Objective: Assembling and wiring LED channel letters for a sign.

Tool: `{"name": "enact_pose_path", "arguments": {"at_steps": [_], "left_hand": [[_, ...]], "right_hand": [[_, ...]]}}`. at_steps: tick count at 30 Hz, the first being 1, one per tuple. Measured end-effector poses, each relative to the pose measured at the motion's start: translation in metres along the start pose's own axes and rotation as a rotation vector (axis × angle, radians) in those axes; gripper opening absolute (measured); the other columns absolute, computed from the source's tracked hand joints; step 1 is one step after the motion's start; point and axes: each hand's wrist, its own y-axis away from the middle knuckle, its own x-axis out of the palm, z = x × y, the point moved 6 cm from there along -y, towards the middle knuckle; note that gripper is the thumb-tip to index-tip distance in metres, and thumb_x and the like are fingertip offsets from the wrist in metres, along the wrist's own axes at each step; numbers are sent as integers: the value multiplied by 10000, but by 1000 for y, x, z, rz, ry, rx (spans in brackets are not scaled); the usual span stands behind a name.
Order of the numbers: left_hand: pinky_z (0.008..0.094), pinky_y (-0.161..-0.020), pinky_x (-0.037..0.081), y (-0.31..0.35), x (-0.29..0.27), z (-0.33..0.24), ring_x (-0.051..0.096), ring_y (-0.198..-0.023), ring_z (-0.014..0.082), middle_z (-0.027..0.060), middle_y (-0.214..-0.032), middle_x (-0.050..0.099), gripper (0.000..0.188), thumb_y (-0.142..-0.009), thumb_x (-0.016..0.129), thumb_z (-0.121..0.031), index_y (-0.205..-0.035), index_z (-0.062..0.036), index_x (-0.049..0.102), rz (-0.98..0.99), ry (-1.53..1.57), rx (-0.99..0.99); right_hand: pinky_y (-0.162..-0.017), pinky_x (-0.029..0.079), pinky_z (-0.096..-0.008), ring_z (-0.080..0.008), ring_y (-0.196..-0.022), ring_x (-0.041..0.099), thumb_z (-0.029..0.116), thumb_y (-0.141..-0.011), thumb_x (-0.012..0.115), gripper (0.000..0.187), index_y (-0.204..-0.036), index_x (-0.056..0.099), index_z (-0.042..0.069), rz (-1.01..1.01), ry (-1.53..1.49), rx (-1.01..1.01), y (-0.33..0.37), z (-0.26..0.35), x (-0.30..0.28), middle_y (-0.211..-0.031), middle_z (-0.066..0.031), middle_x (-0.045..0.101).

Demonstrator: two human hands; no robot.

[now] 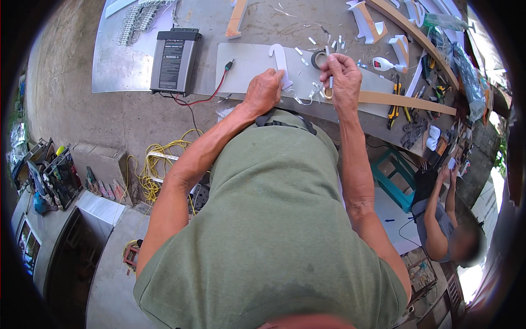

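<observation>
My left hand is closed at the table's near edge. Its fingers are at the lower end of a flat white hook-shaped piece, which lies on a grey metal sheet. My right hand pinches a slim, pale, stick-like thing, partly hidden by the fingers. Just left of those fingers lies a roll of black tape. Thin wires and small white bits are strewn between my hands.
A black-and-grey power supply with red and black leads stands to the left. White-and-tan letter shapes lie farther back. On the right are a yellow-black cutter, a green stool and another person at work.
</observation>
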Motion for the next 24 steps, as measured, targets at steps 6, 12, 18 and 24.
{"name": "enact_pose_path", "arguments": {"at_steps": [6, 12, 18, 24], "left_hand": [[424, -703, 520, 0, -7, 3, 646, -791, 321, 143, -867, 627, 368, -803, 731, -45, -1169, -60, 708, -34, -69, 54], [405, -698, 516, -2, -12, 10, 640, -814, 300, 113, -874, 635, 340, -740, 746, -18, -1076, -59, 716, -146, 30, 190], [412, -723, 516, -2, -15, 10, 629, -834, 310, 115, -860, 619, 223, -733, 736, -9, -948, -26, 679, -169, 79, 209], [376, -690, 529, -6, -18, 19, 662, -775, 296, 128, -858, 669, 225, -754, 741, 4, -978, -14, 722, -164, 144, 178]], "right_hand": [[-527, 505, -234, -102, -620, 649, 156, -994, 639, 185, -996, 621, -28, 84, 289, -40, -4, -57, 51, -781, -73, 696], [-564, 531, -289, -128, -594, 661, 162, -959, 667, 193, -948, 646, -29, 25, 496, -190, -14, -65, 67, -700, -80, 695], [-565, 521, -331, -174, -587, 680, 201, -936, 694, 191, -936, 659, 13, -27, 586, -190, -11, -68, 75, -690, -88, 701], [-582, 523, -380, -264, -617, 703, 195, -923, 699, 167, -915, 652, 34, -74, 707, -300, -8, -67, 78, -710, -114, 708]]}}
